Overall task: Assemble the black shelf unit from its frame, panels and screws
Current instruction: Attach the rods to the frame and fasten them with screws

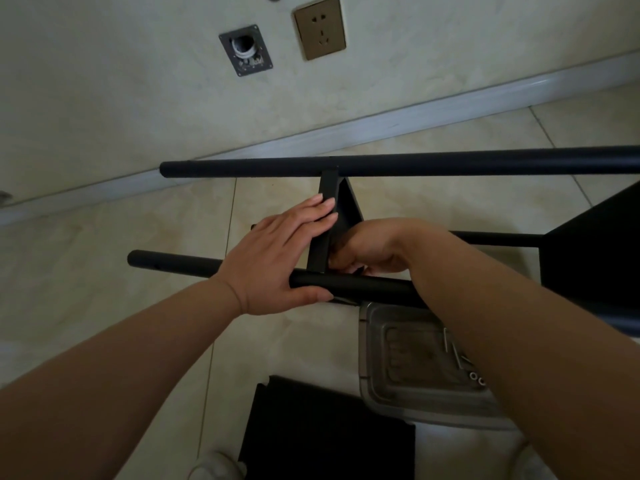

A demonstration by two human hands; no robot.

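Pale glossy floor tiles [104, 244] ran up to a cream wall [121, 81] with a brass-coloured socket plate [319, 28]. Fingers straight, the left hand [277, 261] pressed flat on the black metal cross-panel [323, 233], thumb against the near black round frame tube [349, 287]. The right hand [374, 247] curled in behind that panel; what it held couldn't be told. The far black tube [450, 164] lay beyond. Near right sat a clear plastic tray [398, 358] with small silver screws [476, 377]; a flat black panel [325, 438] lay nearest.

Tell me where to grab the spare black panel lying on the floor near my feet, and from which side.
Take the black panel by its left long edge, coming from the left. It lies flat; the clear tray covers its top right corner and the right forearm crosses that side.
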